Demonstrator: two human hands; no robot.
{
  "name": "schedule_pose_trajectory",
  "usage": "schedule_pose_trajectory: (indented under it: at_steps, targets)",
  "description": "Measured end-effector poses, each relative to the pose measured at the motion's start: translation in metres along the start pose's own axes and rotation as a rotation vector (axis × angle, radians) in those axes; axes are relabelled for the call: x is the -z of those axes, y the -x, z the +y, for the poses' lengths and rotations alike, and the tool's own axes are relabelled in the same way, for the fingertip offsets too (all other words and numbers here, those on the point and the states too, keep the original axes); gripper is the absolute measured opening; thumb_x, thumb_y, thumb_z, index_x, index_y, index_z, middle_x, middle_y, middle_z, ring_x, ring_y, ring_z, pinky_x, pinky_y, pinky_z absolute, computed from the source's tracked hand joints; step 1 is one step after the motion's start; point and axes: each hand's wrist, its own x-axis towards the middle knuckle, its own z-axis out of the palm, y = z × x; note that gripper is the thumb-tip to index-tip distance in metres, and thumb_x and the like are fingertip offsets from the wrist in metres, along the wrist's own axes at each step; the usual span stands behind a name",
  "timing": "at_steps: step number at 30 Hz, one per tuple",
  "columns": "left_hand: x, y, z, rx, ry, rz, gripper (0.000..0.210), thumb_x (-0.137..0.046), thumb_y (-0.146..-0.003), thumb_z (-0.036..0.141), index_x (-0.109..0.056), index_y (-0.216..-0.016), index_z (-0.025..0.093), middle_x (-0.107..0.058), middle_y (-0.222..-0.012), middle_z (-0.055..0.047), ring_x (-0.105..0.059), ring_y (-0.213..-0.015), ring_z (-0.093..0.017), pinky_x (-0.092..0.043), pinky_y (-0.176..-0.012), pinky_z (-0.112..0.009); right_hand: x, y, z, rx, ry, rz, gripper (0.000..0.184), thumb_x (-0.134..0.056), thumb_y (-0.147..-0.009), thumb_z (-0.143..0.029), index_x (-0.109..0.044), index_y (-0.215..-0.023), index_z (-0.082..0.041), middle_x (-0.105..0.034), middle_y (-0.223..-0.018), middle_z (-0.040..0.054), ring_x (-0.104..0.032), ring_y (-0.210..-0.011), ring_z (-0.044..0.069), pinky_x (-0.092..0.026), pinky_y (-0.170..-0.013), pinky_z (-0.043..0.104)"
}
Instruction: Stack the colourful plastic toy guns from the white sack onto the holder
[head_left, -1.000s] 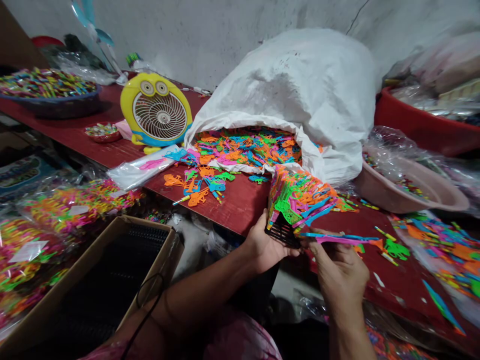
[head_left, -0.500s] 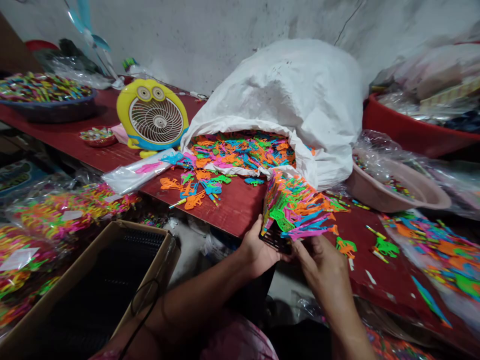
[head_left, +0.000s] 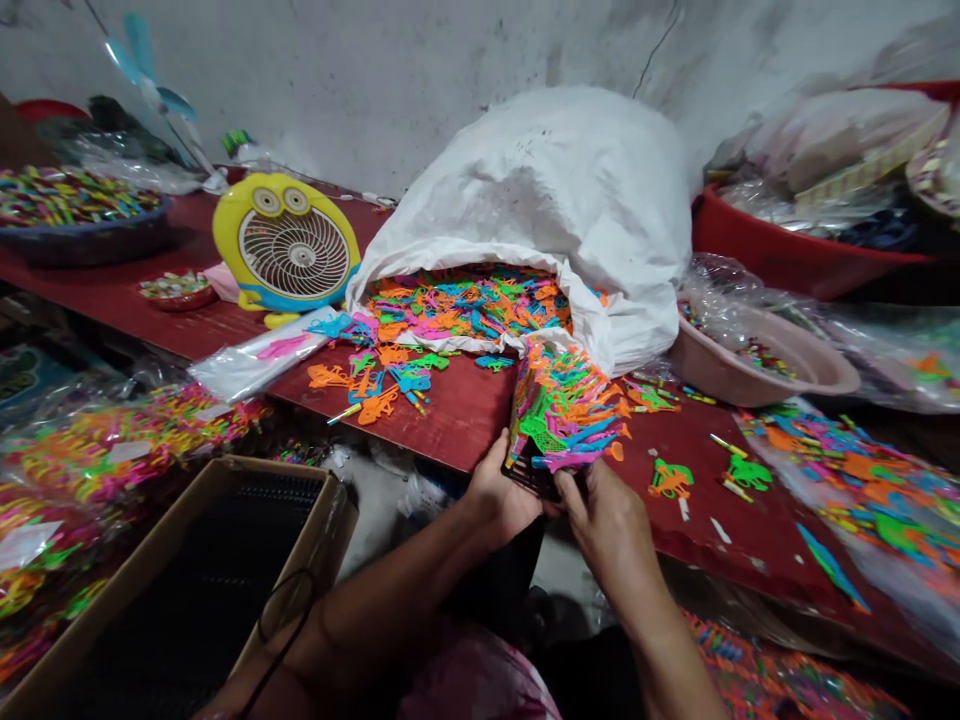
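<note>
My left hand (head_left: 504, 497) is wrapped around the lower left side of a black slotted rack (head_left: 531, 478) at the table's front edge. Packed rows of thin plastic toy pieces (head_left: 574, 400) in orange, green, blue and pink stand on the rack, hiding most of it. My right hand (head_left: 606, 518) grips the near right corner, its thumb close to a pink piece; some of its fingers are out of sight underneath. Just behind the rack, a big white sack (head_left: 555, 190) lies on its side, its mouth full of similar pieces (head_left: 465, 305).
Loose toys (head_left: 379, 385) lie on the red table (head_left: 450, 430), left of the rack. A yellow fan (head_left: 289, 245) stands behind them. At right are a pink basin (head_left: 780, 350) and more toys (head_left: 870, 470). Lower left, a cardboard box (head_left: 330, 500) holds black racks.
The whole scene sits slightly further left as the view turns right. Both hands keep hold of the loaded rack, with little change in grip.
</note>
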Motion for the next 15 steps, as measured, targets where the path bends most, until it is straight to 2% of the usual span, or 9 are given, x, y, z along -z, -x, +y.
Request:
schedule_pose_trajectory:
  at_steps: [3,6,8,10,12,15]
  targets:
    - [-0.008,0.002,0.007,0.067,-0.017,-0.057,0.073,-0.016,-0.096,0.062,-0.065,-0.109,0.010,-0.068,-0.094,-0.018,-0.063,-0.074,-0.026,-0.046,-0.059,-0.033,0.012,-0.006,0.001,-0.029,-0.316,-0.066,0.027,-0.049,-0.093,-0.043,-0.060,-0.097,-0.019,-0.067,-0.080,0.0036,-0.062,-0.071,0.018,-0.044,-0.063,0.026]
    - [-0.018,0.004,0.014,0.104,-0.055,-0.106,0.077,-0.015,-0.095,0.063,-0.065,-0.107,0.006,-0.068,-0.090,-0.019,-0.064,-0.070,-0.025,-0.046,-0.061,-0.033,0.032,-0.015,0.006,-0.050,-0.521,-0.197,0.031,-0.050,-0.093,-0.048,-0.060,-0.087,-0.019,-0.063,-0.071,0.0007,-0.058,-0.064,0.014,-0.045,-0.058,0.024]
    - [-0.023,0.005,0.018,0.106,-0.072,-0.107,0.079,-0.014,-0.094,0.064,-0.066,-0.104,0.005,-0.068,-0.086,-0.019,-0.064,-0.068,-0.025,-0.045,-0.061,-0.032,0.043,-0.020,0.008,-0.059,-0.532,-0.257,0.033,-0.049,-0.093,-0.049,-0.061,-0.088,-0.018,-0.062,-0.068,0.0000,-0.057,-0.060,0.013,-0.044,-0.056,0.023]
    - [-0.027,0.005,0.021,0.108,-0.080,-0.093,0.078,-0.015,-0.094,0.064,-0.065,-0.102,0.004,-0.068,-0.083,-0.018,-0.064,-0.066,-0.025,-0.044,-0.060,-0.032,0.048,-0.026,0.008,-0.048,-0.514,-0.261,0.034,-0.049,-0.093,-0.049,-0.062,-0.090,-0.018,-0.062,-0.068,0.0001,-0.057,-0.060,0.013,-0.044,-0.057,0.023]
    - [-0.029,0.005,0.021,0.106,-0.074,-0.071,0.074,-0.018,-0.095,0.063,-0.065,-0.101,0.006,-0.068,-0.082,-0.017,-0.064,-0.067,-0.025,-0.044,-0.060,-0.032,0.047,-0.030,0.005,-0.014,-0.462,-0.221,0.033,-0.050,-0.092,-0.049,-0.060,-0.084,-0.018,-0.061,-0.067,-0.0001,-0.055,-0.059,0.013,-0.042,-0.056,0.023]
    - [-0.029,0.004,0.021,0.102,-0.052,-0.056,0.068,-0.022,-0.095,0.061,-0.064,-0.101,0.009,-0.069,-0.084,-0.016,-0.064,-0.067,-0.024,-0.044,-0.059,-0.032,0.039,-0.035,-0.002,0.062,-0.255,-0.109,0.034,-0.051,-0.091,-0.047,-0.055,-0.073,-0.019,-0.058,-0.063,0.0001,-0.052,-0.057,0.013,-0.036,-0.054,0.024]
